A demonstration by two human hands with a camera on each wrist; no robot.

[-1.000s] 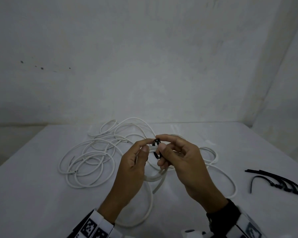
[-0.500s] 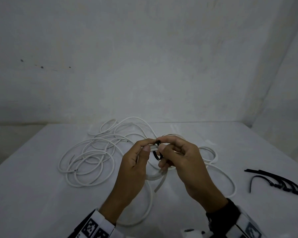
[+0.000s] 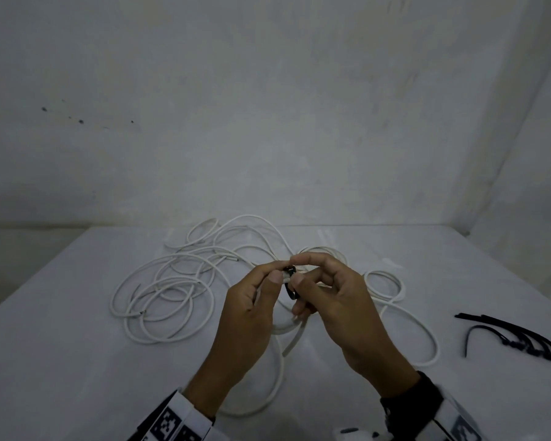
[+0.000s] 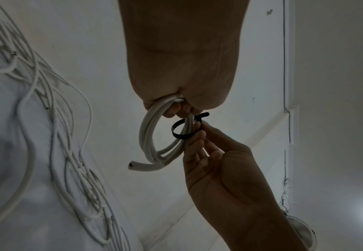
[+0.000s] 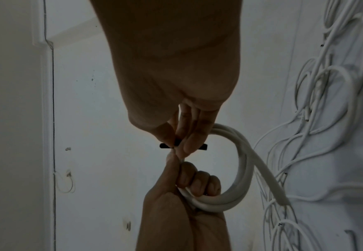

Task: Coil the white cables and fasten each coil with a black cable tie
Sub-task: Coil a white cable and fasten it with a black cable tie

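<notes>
no words, brands or numbers can be read in any view. the only signs are black-and-white square coded markers, on the left wrist band (image 3: 175,423) at 7 o'clock and the right wrist band (image 3: 465,429) at 5 o'clock.

The right hand's (image 3: 341,300) fingers hide where the black cable tie (image 4: 181,131) closes around the coil (image 4: 154,135).

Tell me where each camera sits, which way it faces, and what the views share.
Head: worn high, facing down and forward at the table; shows the left hand and right hand.
Left wrist: looks along the left hand's grip on the white cable coil.
Right wrist: looks along the right hand pinching the black cable tie.
Shared: hands, coil, tie.
</notes>
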